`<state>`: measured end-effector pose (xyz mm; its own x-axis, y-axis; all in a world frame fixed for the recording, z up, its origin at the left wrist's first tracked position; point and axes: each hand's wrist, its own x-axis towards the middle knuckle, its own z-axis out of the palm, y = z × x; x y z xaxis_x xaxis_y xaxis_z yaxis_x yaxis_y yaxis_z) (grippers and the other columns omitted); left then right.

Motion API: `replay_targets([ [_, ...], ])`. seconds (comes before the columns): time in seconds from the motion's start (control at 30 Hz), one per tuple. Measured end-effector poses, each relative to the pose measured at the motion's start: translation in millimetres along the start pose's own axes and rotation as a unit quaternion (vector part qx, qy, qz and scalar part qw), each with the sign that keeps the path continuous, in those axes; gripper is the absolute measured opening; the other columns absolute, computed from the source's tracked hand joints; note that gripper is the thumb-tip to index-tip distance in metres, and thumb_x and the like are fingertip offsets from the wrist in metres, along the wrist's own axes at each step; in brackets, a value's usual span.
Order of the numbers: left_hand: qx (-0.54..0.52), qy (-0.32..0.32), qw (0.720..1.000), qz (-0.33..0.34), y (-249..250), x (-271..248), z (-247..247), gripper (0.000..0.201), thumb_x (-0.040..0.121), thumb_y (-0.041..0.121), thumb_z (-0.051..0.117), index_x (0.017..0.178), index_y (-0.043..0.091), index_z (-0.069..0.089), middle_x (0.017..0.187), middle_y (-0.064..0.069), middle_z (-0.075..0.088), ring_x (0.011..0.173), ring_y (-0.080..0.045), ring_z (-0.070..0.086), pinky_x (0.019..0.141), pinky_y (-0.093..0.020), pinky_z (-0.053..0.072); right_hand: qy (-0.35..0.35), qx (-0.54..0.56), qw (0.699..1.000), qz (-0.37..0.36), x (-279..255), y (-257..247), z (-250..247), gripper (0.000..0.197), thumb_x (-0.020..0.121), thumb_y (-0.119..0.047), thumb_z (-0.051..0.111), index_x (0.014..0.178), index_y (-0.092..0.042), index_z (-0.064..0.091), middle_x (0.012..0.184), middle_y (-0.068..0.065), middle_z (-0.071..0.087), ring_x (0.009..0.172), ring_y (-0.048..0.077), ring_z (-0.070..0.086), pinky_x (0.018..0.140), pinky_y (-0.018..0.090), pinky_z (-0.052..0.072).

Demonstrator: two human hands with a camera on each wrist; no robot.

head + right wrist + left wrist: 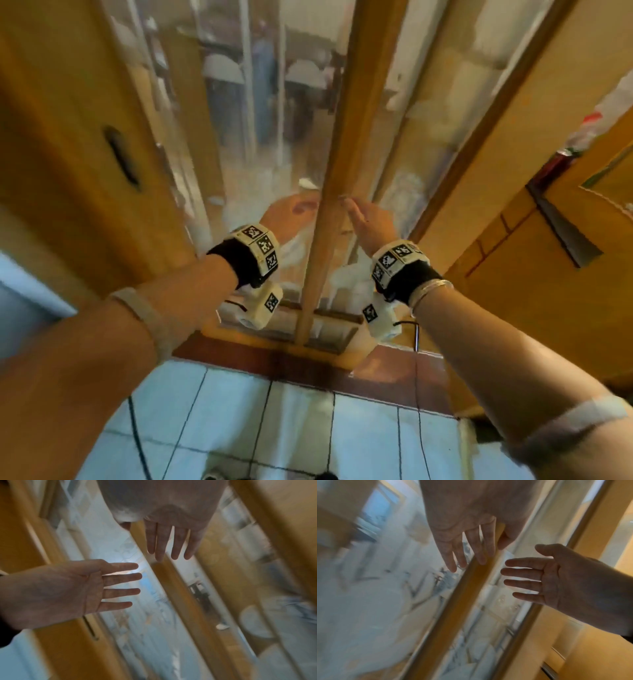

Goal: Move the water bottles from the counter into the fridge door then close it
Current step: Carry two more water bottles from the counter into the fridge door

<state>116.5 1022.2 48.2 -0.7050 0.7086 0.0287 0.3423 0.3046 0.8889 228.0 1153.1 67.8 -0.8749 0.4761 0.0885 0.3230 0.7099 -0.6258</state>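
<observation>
Left hand point(291, 214) and right hand point(368, 221) are both held out in the head view, fingers straight, nothing in either. They flank a vertical wooden bar point(346, 164) of a glass-paned door point(239, 137); blue-tiled floor point(308, 411) below, a dark recessed pull point(121, 157) on the wood panel to the left. No water bottles, tabletop or fridge in view, so where the bottles sit can't be told. Left wrist view: left hand point(467, 534) flat with fingers point(481, 550) lying along the bar point(453, 608), apparently touching it; right hand point(556, 577) spread, palm facing the camera, just beside the bar, holding nothing. Right wrist view: right hand point(171, 531) extended over the bar point(180, 588), whether it touches is unclear from blur; left hand point(68, 588) spread and bare beside it. Judgement: nothing here shows a bottle moved or the fridge closed. Looks like either pre-start or a neutral pose away from the work area; progress not verifiable.
</observation>
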Motion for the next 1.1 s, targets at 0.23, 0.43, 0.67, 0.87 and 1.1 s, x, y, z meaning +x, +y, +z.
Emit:
replay_targets([
  [0.23,0.008,0.102,0.992,-0.073,-83.2,-50.7,-141.5,0.035,0.091,0.012,0.05,0.125,0.016,0.055,0.126,-0.006,0.06,0.119,-0.019,0.053,0.105,-0.031,0.04,-0.071,0.068,0.992,-0.082,32.6,-121.4,117.6,0.036,0.098,-0.034,0.039,0.124,-0.017,0.057,0.124,0.005,0.063,0.116,0.019,0.056,0.086,0.018,0.034],
  [0.43,0.004,0.193,0.974,-0.121,-133.9,-103.2,-246.2,0.036,0.091,0.024,0.051,0.125,0.013,0.055,0.126,-0.01,0.06,0.116,-0.025,0.055,0.101,-0.044,0.043,-0.136,0.055,0.98,-0.131,53.6,-220.1,205.7,0.046,0.098,-0.041,0.036,0.131,-0.014,0.052,0.131,0.012,0.058,0.12,0.027,0.054,0.097,0.029,0.038],
  [0.67,0.045,0.299,0.936,-0.183,-184.4,-161.5,-344.5,0.035,0.092,0.011,0.047,0.126,0.012,0.055,0.124,-0.008,0.061,0.114,-0.021,0.057,0.089,-0.021,0.044,-0.244,0.053,0.947,-0.201,61.6,-322.9,287.4,0.053,0.094,-0.057,0.023,0.135,-0.031,0.044,0.134,0.007,0.056,0.12,0.029,0.053,0.102,0.044,0.041],
  [0.87,0.022,0.377,0.897,-0.232,-221.2,-203.7,-416.0,0.035,0.089,0.01,0.048,0.122,0.018,0.057,0.125,-0.005,0.062,0.118,-0.023,0.056,0.105,-0.039,0.042,-0.304,0.12,0.909,-0.258,69.3,-405.8,358.7,0.047,0.099,-0.043,0.032,0.133,-0.015,0.048,0.136,0.006,0.054,0.125,0.024,0.05,0.106,0.036,0.039],
  [1.1,0.029,0.479,0.835,-0.269,-254.0,-245.1,-500.0,0.036,0.089,0.007,0.048,0.123,0.016,0.056,0.124,-0.007,0.062,0.117,-0.023,0.057,0.102,-0.034,0.044,-0.368,0.165,0.857,-0.321,98.1,-499.3,441.3,0.034,0.097,-0.037,0.04,0.123,-0.02,0.056,0.127,0.003,0.06,0.119,0.02,0.054,0.101,0.028,0.04],
])
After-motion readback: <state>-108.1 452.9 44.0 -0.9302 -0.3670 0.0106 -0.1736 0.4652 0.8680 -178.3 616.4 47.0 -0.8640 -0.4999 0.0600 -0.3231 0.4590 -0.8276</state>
